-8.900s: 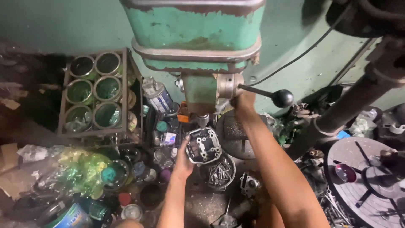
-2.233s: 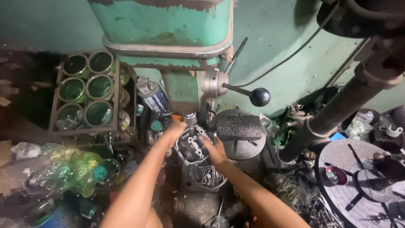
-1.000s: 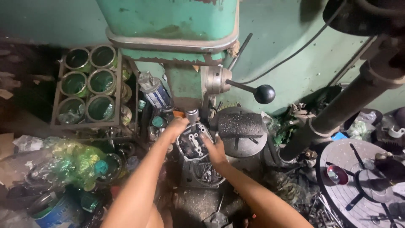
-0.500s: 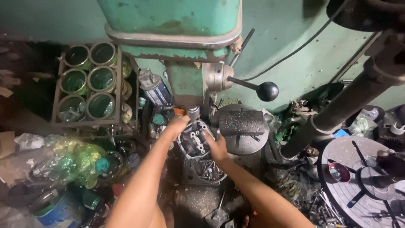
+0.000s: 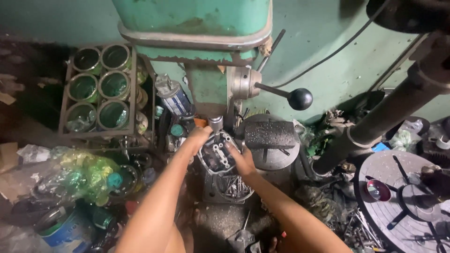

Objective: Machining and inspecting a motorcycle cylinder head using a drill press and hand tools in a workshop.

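Observation:
A grey metal casting [image 5: 216, 152] with several holes sits under the spindle [image 5: 216, 123] of a green drill press [image 5: 201, 56]. My left hand [image 5: 198, 138] grips the casting's upper left edge. My right hand [image 5: 241, 160] holds its right side, fingers laid over the rim. The casting rests above the press table [image 5: 229, 187], which is littered with metal shavings. The feed lever with its black ball knob [image 5: 300, 99] sticks out to the right, untouched.
A metal rack of green cans [image 5: 98, 89] stands at the left, with crumpled plastic bags [image 5: 79, 173] below it. A round slotted table [image 5: 272, 138] sits right of the casting. A dark column [image 5: 389, 112] and a round faceplate [image 5: 403, 197] fill the right.
My right hand left the feed lever and came down onto the casting. Over the last second both hands stay on the casting with only slight shifts.

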